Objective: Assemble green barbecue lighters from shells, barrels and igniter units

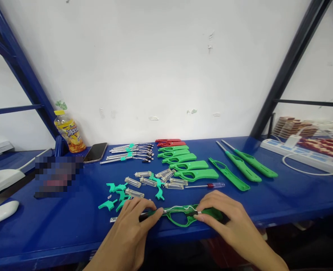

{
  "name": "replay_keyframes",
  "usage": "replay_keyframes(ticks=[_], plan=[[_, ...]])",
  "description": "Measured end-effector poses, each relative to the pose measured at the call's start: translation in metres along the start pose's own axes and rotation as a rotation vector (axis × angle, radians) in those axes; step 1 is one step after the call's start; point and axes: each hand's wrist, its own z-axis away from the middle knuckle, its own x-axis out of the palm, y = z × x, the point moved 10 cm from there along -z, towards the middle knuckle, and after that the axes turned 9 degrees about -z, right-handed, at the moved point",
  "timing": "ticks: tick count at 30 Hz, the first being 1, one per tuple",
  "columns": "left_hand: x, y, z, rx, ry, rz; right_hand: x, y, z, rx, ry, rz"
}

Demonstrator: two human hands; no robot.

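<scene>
Open green shell point(180, 225), white wire point(180, 207) along it

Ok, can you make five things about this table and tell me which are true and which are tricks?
1. The bottle has a yellow cap. True.
2. The phone stands on end. False: the phone lies flat.
3. The left hand and right hand are both at one green shell. True.
4. The screwdriver has an all-green handle. False: the screwdriver's handle is partly red.
5. The red shells are nearer the wall than the screwdriver. True.
</scene>
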Motion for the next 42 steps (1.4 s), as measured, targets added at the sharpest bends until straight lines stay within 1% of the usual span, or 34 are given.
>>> replay_keyframes(ticks=[1,2,4,6,7,11,14,20,26,30,35,42], plan=[[-0.003,0.004,-0.006,-0.004,-0.04,-0.005,0.0,0.0,0.0,0.001,0.004,-0.003],[-0.002,0.007,-0.012,0.0,-0.106,-0.006,0.0,0.001,0.0,0.003,0.004,-0.008],[0.0,0.007,-0.025,-0.029,-0.231,-0.011,0.0,0.002,0.001,0.009,0.003,-0.015],[0.004,-0.002,-0.036,-0.072,-0.31,0.009,0.001,0.004,0.001,0.017,-0.001,-0.02],[0.007,-0.01,-0.04,-0.102,-0.332,0.025,0.001,0.005,0.002,0.02,-0.005,-0.022],[0.017,-0.041,-0.05,-0.15,-0.323,0.018,0.002,0.006,0.001,0.03,-0.017,-0.026],[0.023,-0.049,-0.049,-0.157,-0.315,0.027,0.001,0.004,0.001,0.02,-0.004,-0.023],[0.023,-0.042,-0.051,-0.143,-0.341,0.069,0.0,0.003,0.001,0.016,-0.004,-0.018],[0.03,-0.046,-0.052,-0.121,-0.354,0.097,0.0,0.0,0.0,-0.002,0.0,-0.015],[0.032,-0.043,-0.053,-0.123,-0.355,0.102,0.0,0.0,0.0,0.002,-0.003,-0.022],[0.025,-0.036,-0.057,-0.146,-0.308,0.1,0.0,0.0,0.001,-0.001,-0.006,-0.023],[0.022,-0.028,-0.059,-0.061,-0.248,0.151,-0.001,0.0,0.0,-0.012,0.011,-0.033]])
